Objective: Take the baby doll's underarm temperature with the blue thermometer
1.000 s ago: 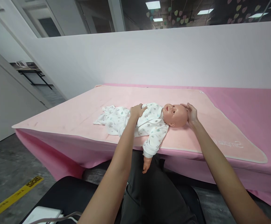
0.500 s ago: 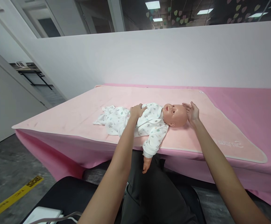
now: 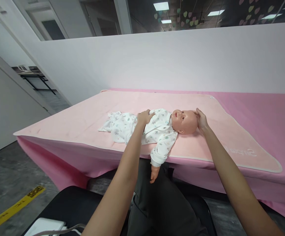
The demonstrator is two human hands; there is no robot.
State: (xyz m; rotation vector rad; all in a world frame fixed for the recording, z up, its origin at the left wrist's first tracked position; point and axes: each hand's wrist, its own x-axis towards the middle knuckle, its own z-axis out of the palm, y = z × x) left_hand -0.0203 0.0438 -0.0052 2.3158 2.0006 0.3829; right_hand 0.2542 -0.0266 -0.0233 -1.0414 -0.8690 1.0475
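A baby doll (image 3: 184, 122) lies on its back on a pink mat (image 3: 83, 114), head to the right and face up. It wears a white printed outfit (image 3: 161, 126) with long sleeves and legs. One doll arm hangs over the table's near edge, its hand (image 3: 154, 173) above my lap. My left hand (image 3: 144, 117) rests on the doll's belly, fingers laid out over the cloth. My right hand (image 3: 201, 119) is cupped against the top of the doll's head, thumb side up; some of its fingers are hidden behind the head.
Pink cloth (image 3: 267, 114) covers the table and drapes over its near edge. A white wall (image 3: 169, 62) with a window above stands behind. Beside me is a black chair (image 3: 76, 200) with a white device (image 3: 45, 226) and cable. Yellow tape (image 3: 14, 208) marks the floor.
My right hand has moved slightly closer to the doll's head, and its fingers have gone partly behind it. My left hand and the doll look the same.
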